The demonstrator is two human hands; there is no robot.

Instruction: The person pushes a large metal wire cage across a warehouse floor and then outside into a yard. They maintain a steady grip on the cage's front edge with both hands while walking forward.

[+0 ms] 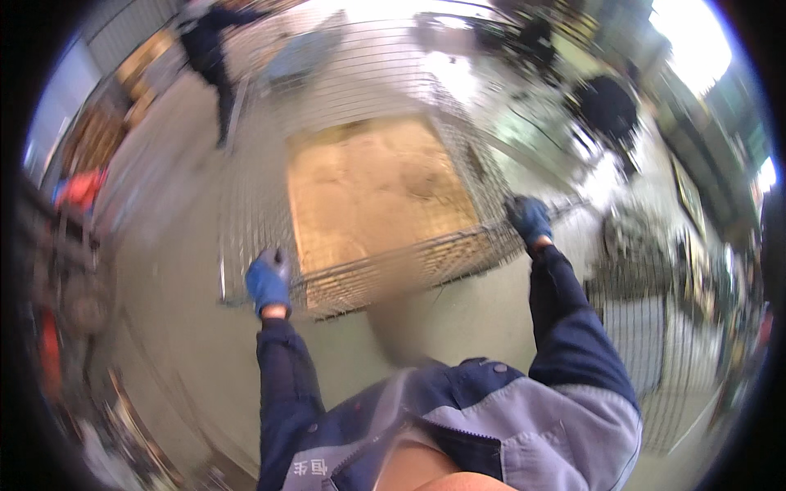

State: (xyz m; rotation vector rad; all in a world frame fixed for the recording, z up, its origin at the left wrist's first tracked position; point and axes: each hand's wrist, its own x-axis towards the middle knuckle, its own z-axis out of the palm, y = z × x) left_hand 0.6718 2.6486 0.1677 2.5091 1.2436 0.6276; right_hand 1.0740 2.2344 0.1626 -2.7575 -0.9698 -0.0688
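Observation:
Blue gloves cover both my hands, and each grips the near edge of a large wire mesh panel (393, 255). My left hand (268, 282) is closed on its left near corner, my right hand (530, 221) on the right near side. Through the wires a flat tan sheet (368, 188) shows, roughly square; whether it touches the mesh I cannot tell. The far part of the mesh is blurred. At the far left a person in dark clothes (209, 53) stretches an arm toward the mesh's far end.
A dark round object (606, 108) stands at the right among blurred equipment. More wire mesh (655, 352) stands close on my right. A blue object (303, 61) lies beyond the panel. Red items (82, 190) and stacked brown material (94, 143) are at the left.

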